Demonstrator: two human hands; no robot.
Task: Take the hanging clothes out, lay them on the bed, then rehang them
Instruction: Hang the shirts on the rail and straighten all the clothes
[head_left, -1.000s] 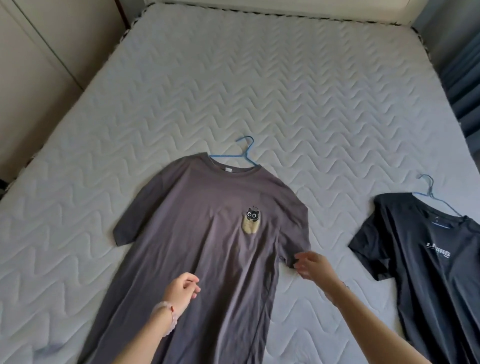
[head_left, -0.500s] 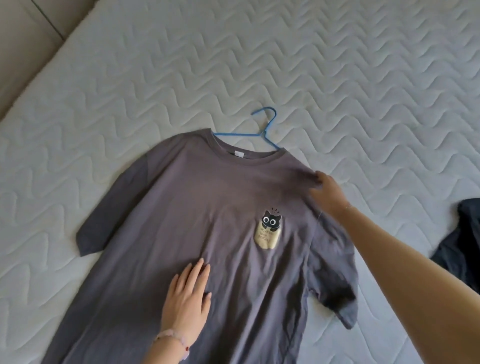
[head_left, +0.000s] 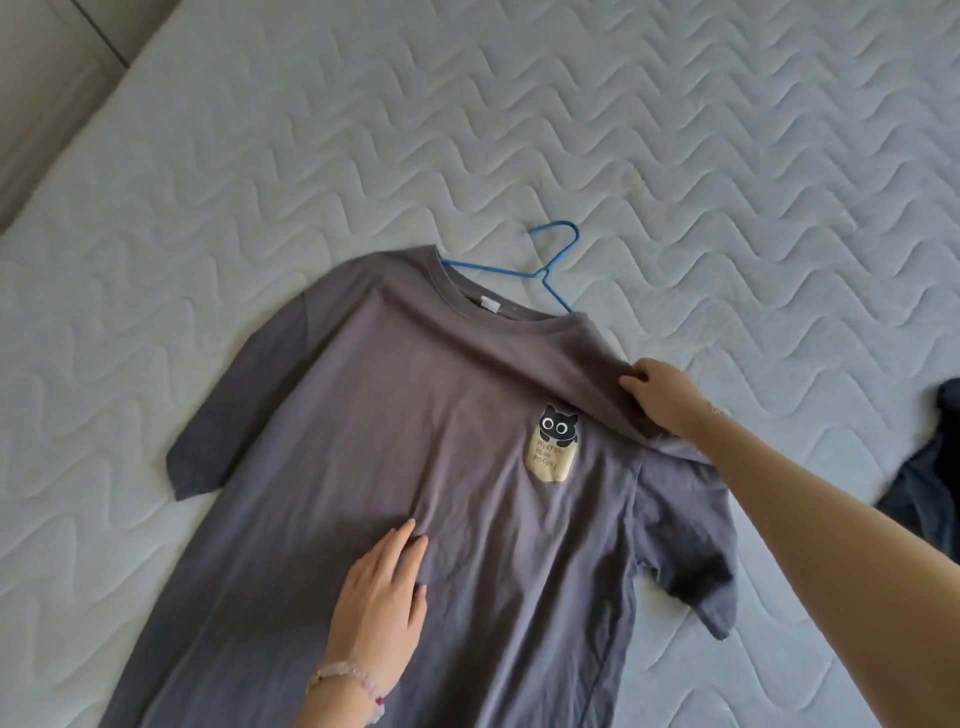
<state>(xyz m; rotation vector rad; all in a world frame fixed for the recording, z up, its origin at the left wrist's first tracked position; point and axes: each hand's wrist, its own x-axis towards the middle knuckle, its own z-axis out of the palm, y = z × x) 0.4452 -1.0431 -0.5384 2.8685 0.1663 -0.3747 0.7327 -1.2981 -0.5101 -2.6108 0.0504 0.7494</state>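
A grey T-shirt (head_left: 415, 426) with a cat pocket print lies face up on the quilted bed (head_left: 675, 156). A blue wire hanger (head_left: 540, 270) sits in its neck, hook pointing away from me. My left hand (head_left: 382, 592) rests flat on the shirt's middle, fingers straight. My right hand (head_left: 667, 397) pinches the fabric at the shirt's right shoulder and lifts it a little off the bed. A dark T-shirt (head_left: 930, 478) shows only partly at the right edge.
The white quilted mattress stretches wide beyond and to the left of the grey shirt. A beige wall or cupboard panel (head_left: 47, 78) borders the bed at the upper left.
My right hand went from the sleeve hem up to the shoulder and now pinches and raises the cloth. My left hand came down flat on the shirt. The view moved closer.
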